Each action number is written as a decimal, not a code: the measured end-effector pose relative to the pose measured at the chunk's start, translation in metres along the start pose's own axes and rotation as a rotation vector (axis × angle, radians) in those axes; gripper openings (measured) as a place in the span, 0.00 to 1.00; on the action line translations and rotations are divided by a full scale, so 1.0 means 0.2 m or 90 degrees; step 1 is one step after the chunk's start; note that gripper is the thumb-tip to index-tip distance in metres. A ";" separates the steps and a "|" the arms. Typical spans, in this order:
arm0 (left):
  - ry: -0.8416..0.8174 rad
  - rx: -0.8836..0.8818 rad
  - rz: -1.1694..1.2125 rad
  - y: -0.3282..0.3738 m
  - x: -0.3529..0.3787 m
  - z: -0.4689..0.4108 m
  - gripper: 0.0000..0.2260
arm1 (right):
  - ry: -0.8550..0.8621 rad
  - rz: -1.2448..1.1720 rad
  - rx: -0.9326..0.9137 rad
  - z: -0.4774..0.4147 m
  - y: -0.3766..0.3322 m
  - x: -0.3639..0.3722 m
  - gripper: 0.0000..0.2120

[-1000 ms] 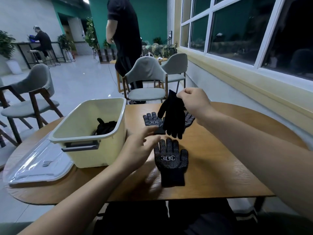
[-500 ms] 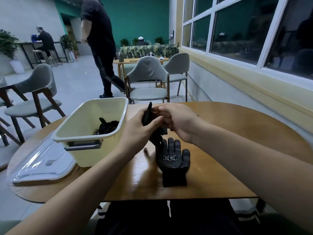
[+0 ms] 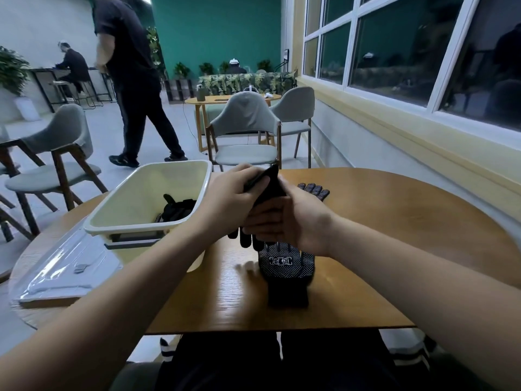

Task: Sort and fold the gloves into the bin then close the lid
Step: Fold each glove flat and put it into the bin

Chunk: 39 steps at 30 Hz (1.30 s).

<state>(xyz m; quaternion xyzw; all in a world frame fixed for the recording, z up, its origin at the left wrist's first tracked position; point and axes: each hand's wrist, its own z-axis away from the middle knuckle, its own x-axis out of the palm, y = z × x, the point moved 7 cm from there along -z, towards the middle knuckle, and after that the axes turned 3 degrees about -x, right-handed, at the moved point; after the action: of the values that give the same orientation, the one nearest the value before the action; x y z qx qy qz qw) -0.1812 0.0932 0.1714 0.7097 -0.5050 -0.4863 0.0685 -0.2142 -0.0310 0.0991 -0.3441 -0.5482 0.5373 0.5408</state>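
Round wooden table (image 3: 394, 221): carrying the bin, its lid and the loose gloves; work held in the air above the middle.
Left hand (image 3: 231, 198): curled round the cuff end of the held glove, thumb on top. Open and empty below the glove a second ago.
Right hand (image 3: 293, 224): clamped on the same glove lower down, fingers wrapped across its palm part. Pinching the cuff alone, up high, a second ago.
Held glove (image 3: 269, 186): black, clear of the table, no longer dangling free. Cuff pointing up and away, fingertips hanging out under the right hand, just above the near glove.
Meaning for the task: probably the start of the fold on this glove; sorting of it done, drop into the bin not yet.
Near glove (image 3: 287, 275): flat on the table, dotted palm up, cuff toward the person, unmoved.
Far glove (image 3: 314, 189): visible only as dotted fingertips behind the right hand. Other glove seen back there earlier now hidden; cannot tell where.
Bin (image 3: 127, 231): cream, open, just left of the left hand, with dark folded gloves (image 3: 177, 210) already at the bottom.
Lid (image 3: 64, 266): clear, flat on the table left of the bin, not yet on.
Background: walker in dark clothes (image 3: 132, 80), further left than before; grey chair (image 3: 245, 131) beyond the table.
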 end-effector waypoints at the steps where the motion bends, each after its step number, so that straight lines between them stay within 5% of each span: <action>1: -0.009 0.019 -0.017 0.02 0.01 -0.01 0.09 | -0.034 -0.025 0.022 -0.01 0.02 0.01 0.48; 8: -0.007 0.128 -0.139 0.15 0.06 0.08 0.10 | -0.113 -0.199 0.035 -0.07 0.07 -0.04 0.48; 18: -0.007 0.214 -0.097 0.13 0.16 0.30 0.10 | -0.140 -0.433 0.046 -0.17 0.09 -0.21 0.49; 26: -0.028 0.203 -0.102 0.06 0.28 0.49 0.08 | -0.202 -0.467 0.062 -0.15 0.16 -0.27 0.54; 39: -0.134 0.173 -0.086 -0.07 0.44 0.64 0.08 | -0.044 -0.210 0.098 -0.24 0.34 -0.43 0.47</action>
<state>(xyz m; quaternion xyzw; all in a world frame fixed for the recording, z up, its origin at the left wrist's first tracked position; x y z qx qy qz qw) -0.2678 0.0817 0.0433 0.6900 -0.5218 -0.4884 -0.1140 -0.1664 -0.0901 0.0068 -0.1884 -0.5724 0.4935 0.6272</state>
